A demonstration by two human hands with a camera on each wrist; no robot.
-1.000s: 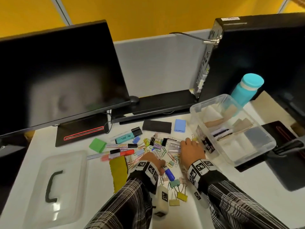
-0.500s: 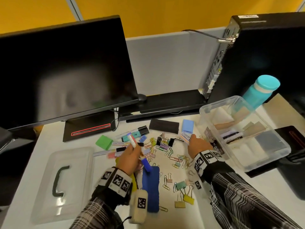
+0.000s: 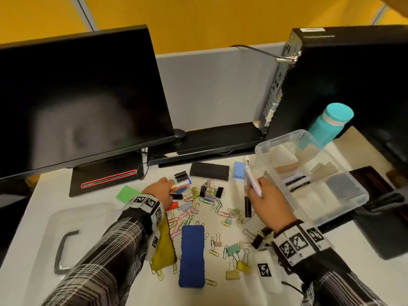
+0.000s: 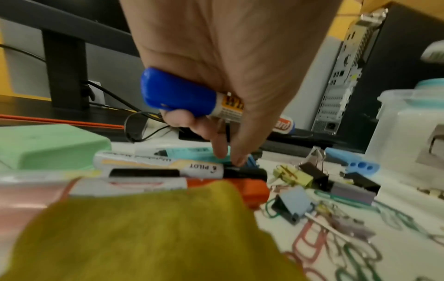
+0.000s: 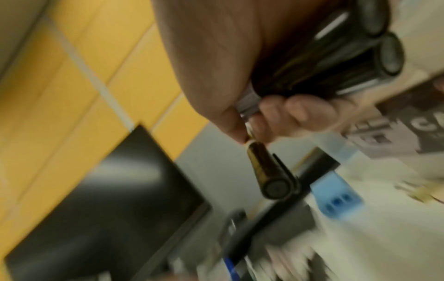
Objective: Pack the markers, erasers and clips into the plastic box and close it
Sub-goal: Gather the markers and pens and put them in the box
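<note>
While the left grip (image 4: pixel 216 79) clasps a blue-capped marker (image 4: pixel 182 95) above a PILOT marker (image 4: pixel 163 168), the right grip (image 3: pixel 268 202) clasps pens (image 3: pixel 251 180).

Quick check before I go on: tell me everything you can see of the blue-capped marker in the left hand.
The blue-capped marker has a glossy blue plastic cap and a white barrel with an orange-and-black printed label. The cap is on. The left hand holds it across the palm, curled fingers wrapped round the barrel, so the cap sticks out one side and a printed end shows on the other. It is lifted off the desk, above the markers lying there. The same hand's fingertips reach down to a black-capped marker.
</note>
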